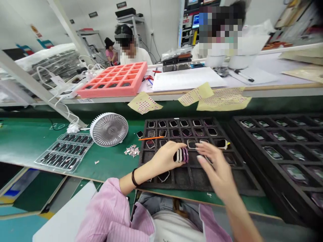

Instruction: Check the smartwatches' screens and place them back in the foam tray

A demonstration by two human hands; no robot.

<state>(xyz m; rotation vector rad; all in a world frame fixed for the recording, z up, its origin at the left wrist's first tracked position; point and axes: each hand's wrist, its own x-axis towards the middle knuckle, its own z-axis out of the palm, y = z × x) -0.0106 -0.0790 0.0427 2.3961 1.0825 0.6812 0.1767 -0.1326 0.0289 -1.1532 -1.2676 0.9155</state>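
Observation:
My left hand (168,154) is closed around a short stack of smartwatch cases (182,155), some silver and some purplish, held on edge above the black foam tray (180,184). My right hand (216,165) is to the right of the stack, fingers apart and slightly blurred, over the same tray. I see nothing between its fingers. Near its fingertips, a watch case (191,144) lies in a tray pocket; another beside it is partly hidden by the fingers. More cases fill the tray's far rows, and one case (163,176) sits in a near pocket.
An orange stick (151,138) lies across the tray's left edge. A white fan (109,129), small loose pieces (132,150) and a clear tray of dark strips (66,151) are to the left. Another black tray (285,168) stands right. A pink foam tray (114,79) rests on the shelf.

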